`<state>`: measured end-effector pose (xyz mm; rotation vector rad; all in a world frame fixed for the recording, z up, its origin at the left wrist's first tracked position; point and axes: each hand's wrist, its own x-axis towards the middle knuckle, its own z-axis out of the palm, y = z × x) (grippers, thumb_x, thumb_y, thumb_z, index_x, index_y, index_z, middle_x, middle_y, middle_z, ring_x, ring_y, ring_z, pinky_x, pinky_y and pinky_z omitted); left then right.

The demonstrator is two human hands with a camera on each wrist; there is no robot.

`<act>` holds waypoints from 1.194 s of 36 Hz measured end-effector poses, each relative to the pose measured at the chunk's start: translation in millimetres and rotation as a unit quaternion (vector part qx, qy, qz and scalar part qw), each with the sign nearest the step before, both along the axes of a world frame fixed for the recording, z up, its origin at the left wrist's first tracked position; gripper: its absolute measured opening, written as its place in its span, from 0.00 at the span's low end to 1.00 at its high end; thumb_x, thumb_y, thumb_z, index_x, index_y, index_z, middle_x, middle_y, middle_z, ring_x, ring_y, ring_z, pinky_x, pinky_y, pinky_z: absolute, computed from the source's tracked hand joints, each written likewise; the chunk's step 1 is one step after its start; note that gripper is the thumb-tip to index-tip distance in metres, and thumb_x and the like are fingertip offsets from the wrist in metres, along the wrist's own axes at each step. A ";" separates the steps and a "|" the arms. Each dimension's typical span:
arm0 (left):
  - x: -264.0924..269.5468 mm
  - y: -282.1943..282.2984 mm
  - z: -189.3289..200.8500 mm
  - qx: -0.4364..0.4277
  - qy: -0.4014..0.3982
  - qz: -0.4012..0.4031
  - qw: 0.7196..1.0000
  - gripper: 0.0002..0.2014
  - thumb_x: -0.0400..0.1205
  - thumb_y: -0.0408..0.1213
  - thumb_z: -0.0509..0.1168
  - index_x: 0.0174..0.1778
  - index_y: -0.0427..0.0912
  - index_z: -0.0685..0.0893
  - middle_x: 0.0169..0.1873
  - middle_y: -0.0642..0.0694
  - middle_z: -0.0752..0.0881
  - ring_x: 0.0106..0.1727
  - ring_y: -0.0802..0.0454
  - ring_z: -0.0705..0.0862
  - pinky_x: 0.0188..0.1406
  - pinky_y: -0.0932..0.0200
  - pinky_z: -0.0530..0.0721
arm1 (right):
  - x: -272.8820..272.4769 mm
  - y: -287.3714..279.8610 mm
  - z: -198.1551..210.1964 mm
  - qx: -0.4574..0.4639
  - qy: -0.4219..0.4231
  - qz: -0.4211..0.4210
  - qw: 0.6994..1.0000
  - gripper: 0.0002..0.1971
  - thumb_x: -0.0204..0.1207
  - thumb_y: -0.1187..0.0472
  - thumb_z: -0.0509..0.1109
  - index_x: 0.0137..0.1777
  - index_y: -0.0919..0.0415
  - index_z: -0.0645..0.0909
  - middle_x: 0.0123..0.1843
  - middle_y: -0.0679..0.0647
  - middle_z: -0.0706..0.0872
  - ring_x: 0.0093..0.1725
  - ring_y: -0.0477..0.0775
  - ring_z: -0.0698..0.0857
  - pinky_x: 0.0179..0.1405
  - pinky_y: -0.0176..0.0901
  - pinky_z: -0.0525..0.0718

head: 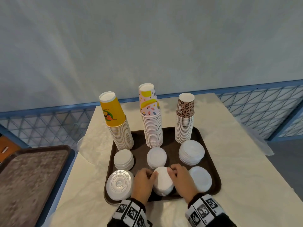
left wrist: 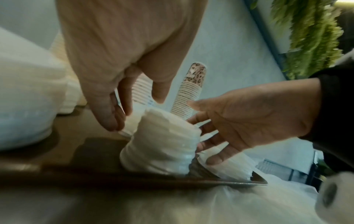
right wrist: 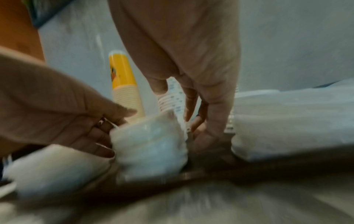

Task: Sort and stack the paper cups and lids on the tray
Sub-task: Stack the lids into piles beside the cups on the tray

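A dark brown tray is seen on a cream-covered table. Along its far edge three tall stacks of upturned paper cups are lined up by pattern: a yellow stack, a banana-print stack and a leopard-print stack. In front of them, white lids are grouped into separate piles, presumably by size.

At the near middle of the tray, a leaning pile of white lids is cupped from both sides. The left hand is pressed against its left flank with fingers curled around it; the right hand is set against its right flank, fingers spread and bent onto the top edge. The pile is probably held this way so that it can be squared up without toppling.

A ribbed lid pile lies just beside the left hand.
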<state>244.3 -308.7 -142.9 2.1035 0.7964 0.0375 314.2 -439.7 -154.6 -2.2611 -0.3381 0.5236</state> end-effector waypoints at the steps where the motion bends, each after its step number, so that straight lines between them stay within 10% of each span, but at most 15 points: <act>1: -0.5 -2.2 7.3 0.017 -0.025 0.010 1.000 0.07 0.80 0.43 0.66 0.50 0.47 0.76 0.50 0.48 0.82 0.51 0.53 0.81 0.50 0.64 0.77 | 2.8 -3.8 5.5 0.027 -0.004 -0.014 1.000 0.14 0.82 0.48 0.58 0.61 0.54 0.76 0.57 0.53 0.81 0.54 0.50 0.81 0.57 0.41 0.80; 4: 6.9 -13.3 39.4 0.062 -0.118 0.019 0.991 0.14 0.80 0.42 0.67 0.58 0.48 0.73 0.51 0.52 0.78 0.49 0.59 0.79 0.45 0.70 0.75 | 19.8 -21.3 31.3 0.096 -0.027 -0.053 0.994 0.11 0.82 0.53 0.59 0.56 0.56 0.78 0.53 0.53 0.84 0.51 0.50 0.82 0.46 0.34 0.77; 8: 42.0 -33.5 77.5 0.038 -0.178 -0.033 0.983 0.14 0.81 0.41 0.65 0.61 0.47 0.74 0.48 0.54 0.79 0.48 0.60 0.80 0.43 0.74 0.76 | 54.4 -44.8 66.6 0.178 -0.017 -0.128 0.975 0.10 0.82 0.57 0.60 0.55 0.59 0.80 0.48 0.56 0.85 0.43 0.54 0.84 0.47 0.50 0.83; 16: 123.4 -69.6 62.5 -0.060 0.069 -0.090 0.992 0.31 0.83 0.47 0.61 0.78 0.35 0.60 0.75 0.38 0.71 0.75 0.42 0.72 0.70 0.55 0.71 | 122.6 -67.7 29.7 -0.024 -0.022 -0.097 0.995 0.21 0.80 0.55 0.63 0.69 0.65 0.71 0.65 0.66 0.79 0.64 0.66 0.79 0.63 0.53 0.76; 22: 133.1 -87.3 34.0 -0.069 0.157 -0.073 0.982 0.33 0.83 0.48 0.60 0.76 0.30 0.58 0.74 0.35 0.72 0.74 0.40 0.74 0.70 0.52 0.73 | 128.9 -67.7 5.3 -0.096 0.046 0.009 0.994 0.25 0.82 0.51 0.60 0.73 0.66 0.68 0.67 0.65 0.80 0.65 0.64 0.80 0.62 0.51 0.79; 28: 131.4 -88.6 31.1 -0.101 0.117 -0.010 0.988 0.28 0.83 0.45 0.61 0.73 0.31 0.63 0.71 0.34 0.75 0.71 0.39 0.76 0.67 0.51 0.75 | 128.8 -66.5 8.3 -0.061 0.076 0.007 0.995 0.23 0.80 0.52 0.62 0.70 0.64 0.71 0.65 0.66 0.80 0.62 0.65 0.80 0.60 0.61 0.83; 38: 105.2 -71.3 60.7 -0.176 -0.063 0.113 0.976 0.32 0.79 0.40 0.69 0.74 0.38 0.61 0.66 0.40 0.76 0.66 0.41 0.78 0.66 0.47 0.80 | 108.7 -35.6 58.6 0.139 0.116 0.005 0.983 0.19 0.82 0.55 0.59 0.72 0.56 0.73 0.65 0.58 0.79 0.63 0.60 0.80 0.46 0.48 0.86; 43: 77.8 -38.1 77.7 -0.201 -0.129 0.160 0.958 0.31 0.79 0.40 0.68 0.74 0.39 0.61 0.66 0.42 0.74 0.65 0.44 0.77 0.69 0.42 0.78 | 101.0 -7.6 72.5 0.126 0.071 0.005 0.990 0.18 0.85 0.55 0.51 0.70 0.54 0.74 0.69 0.55 0.79 0.68 0.57 0.78 0.67 0.52 0.78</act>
